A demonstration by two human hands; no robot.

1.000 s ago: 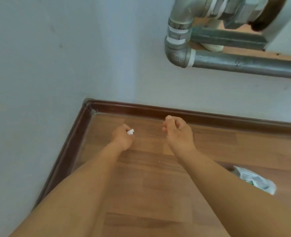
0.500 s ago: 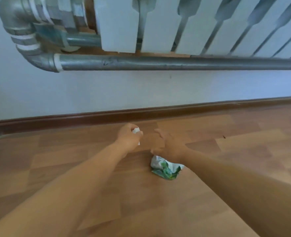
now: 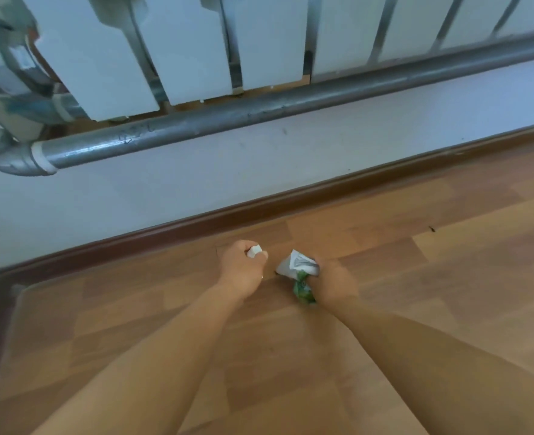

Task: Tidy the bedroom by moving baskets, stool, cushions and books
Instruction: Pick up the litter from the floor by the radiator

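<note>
None of the baskets, stool, cushions or books can be seen here; what the person has are two bits of litter down by the wall. The right hand (image 3: 334, 279) is closed around a crumpled white and green wrapper (image 3: 298, 271), its white end poking up past the knuckles and its green end trailing down towards the floor (image 3: 447, 309). Whether the wrapper still touches the boards I cannot tell. The left hand (image 3: 243, 268) is curled into a fist on a small white scrap (image 3: 254, 251), which peeps out between thumb and forefinger.

The two hands sit side by side, close but not touching, the wrapper filling most of the gap between them. Both are held low over the wooden floor, near its far edge where the dark brown skirting board (image 3: 228, 219) runs along the wall (image 3: 196, 177). Both forearms are bare and stretch forward from the near edge of the view, converging towards the hands, the backs of the hands turned up.

The floor's far left corner, where the skirting turns, lies well off to the left of the left hand. Above the skirting a grey metal pipe (image 3: 259, 111) runs along the wall, bending at an elbow on the left, and over it hang the white sections of a radiator (image 3: 190, 48). A tiny dark speck (image 3: 431, 228) lies on the boards off to the right, well apart from the hands.
</note>
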